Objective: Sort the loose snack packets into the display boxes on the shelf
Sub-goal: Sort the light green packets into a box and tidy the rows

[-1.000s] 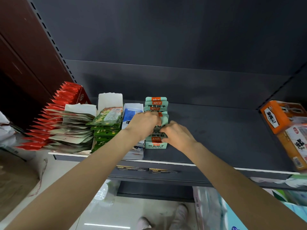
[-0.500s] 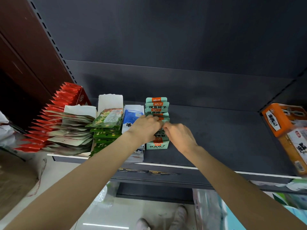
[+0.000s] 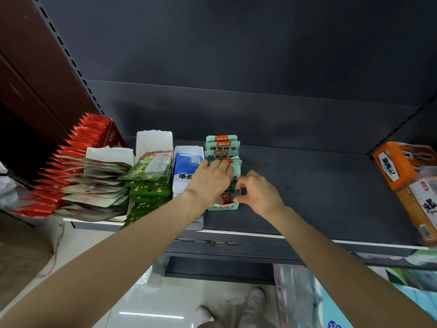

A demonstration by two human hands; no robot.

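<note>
A row of mint-green snack packets (image 3: 222, 147) with orange tops stands in a mint display box (image 3: 222, 207) on the dark shelf (image 3: 307, 197). My left hand (image 3: 210, 181) lies over the middle of the row, its fingers pressing on the packets' tops. My right hand (image 3: 257, 192) is at the box's right side, thumb and fingers pinching the edge of a front packet. The packets under both hands are hidden.
Left of the mint box stand a blue-and-white box (image 3: 186, 171), a box of green packets (image 3: 151, 178), a fan of beige packets (image 3: 94, 185) and red packets (image 3: 78, 147). Orange boxes (image 3: 406, 176) sit at the far right. The shelf edge (image 3: 307, 237) runs in front.
My left hand has slid further back along the mint row. My right hand has moved slightly right and its fingers now pinch at the box's right edge.
</note>
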